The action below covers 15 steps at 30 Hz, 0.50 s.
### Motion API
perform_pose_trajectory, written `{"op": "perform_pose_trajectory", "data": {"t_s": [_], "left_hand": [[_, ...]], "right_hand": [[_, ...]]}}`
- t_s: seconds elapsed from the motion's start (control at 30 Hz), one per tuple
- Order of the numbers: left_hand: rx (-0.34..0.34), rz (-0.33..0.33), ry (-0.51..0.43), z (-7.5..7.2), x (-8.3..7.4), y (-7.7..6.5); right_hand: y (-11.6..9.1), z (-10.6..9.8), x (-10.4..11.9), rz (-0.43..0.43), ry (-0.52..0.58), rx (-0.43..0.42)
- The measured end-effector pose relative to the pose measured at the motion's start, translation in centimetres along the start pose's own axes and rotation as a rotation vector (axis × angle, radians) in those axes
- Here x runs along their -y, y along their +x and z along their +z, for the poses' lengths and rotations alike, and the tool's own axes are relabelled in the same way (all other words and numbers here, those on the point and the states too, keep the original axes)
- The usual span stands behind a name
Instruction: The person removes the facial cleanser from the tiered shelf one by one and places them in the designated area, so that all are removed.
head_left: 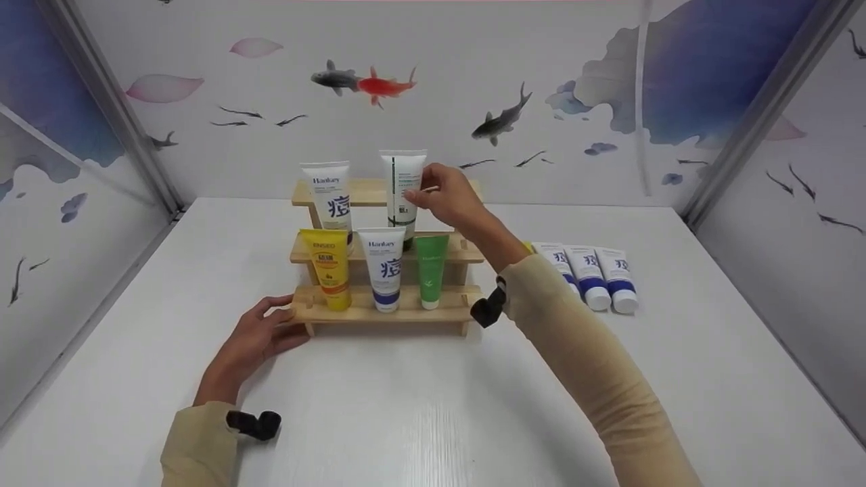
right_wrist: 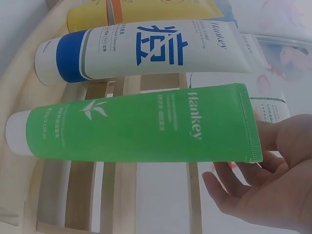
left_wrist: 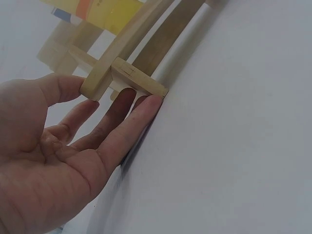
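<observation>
My right hand point(head_left: 450, 195) pinches the side of a white tube with a dark vertical stripe point(head_left: 400, 179), thumb in front. The tube stands upright on the middle step of a tiered wooden rack point(head_left: 385, 196); the green tube and its neighbour hide its base. In the right wrist view, the green tube point(right_wrist: 141, 126) covers most of what my right hand point(right_wrist: 278, 180) holds. At the rack's lower left end, my left hand point(left_wrist: 63, 146) grips the front board point(left_wrist: 105, 73) between thumb and fingers, with the fingers beneath it. A white Hankey tube point(head_left: 326, 186) stands left of the held tube.
On the bottom step stand a yellow tube point(head_left: 328, 264), a white and blue Hankey tube point(head_left: 381, 264) and the green tube point(head_left: 431, 267). Several white and blue tubes point(head_left: 612, 264) lie on the white table point(head_left: 379, 406) at right, partly behind my forearm. Printed panels surround the table.
</observation>
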<state>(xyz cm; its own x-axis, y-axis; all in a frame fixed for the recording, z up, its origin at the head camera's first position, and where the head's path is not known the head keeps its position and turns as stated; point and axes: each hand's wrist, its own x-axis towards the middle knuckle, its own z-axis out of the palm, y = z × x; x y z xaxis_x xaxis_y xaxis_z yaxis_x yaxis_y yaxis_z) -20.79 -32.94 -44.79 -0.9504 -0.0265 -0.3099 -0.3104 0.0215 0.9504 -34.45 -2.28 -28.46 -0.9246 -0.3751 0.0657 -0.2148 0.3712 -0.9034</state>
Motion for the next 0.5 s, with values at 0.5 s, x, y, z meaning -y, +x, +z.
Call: {"op": "perform_pose_trajectory", "data": {"t_s": [0.5], "left_hand": [[-0.004,-0.002,-0.009,0.1,0.0,0.0]], "right_hand": [[-1.9,-4.3,-2.0,-0.055,0.157,-0.096]]}}
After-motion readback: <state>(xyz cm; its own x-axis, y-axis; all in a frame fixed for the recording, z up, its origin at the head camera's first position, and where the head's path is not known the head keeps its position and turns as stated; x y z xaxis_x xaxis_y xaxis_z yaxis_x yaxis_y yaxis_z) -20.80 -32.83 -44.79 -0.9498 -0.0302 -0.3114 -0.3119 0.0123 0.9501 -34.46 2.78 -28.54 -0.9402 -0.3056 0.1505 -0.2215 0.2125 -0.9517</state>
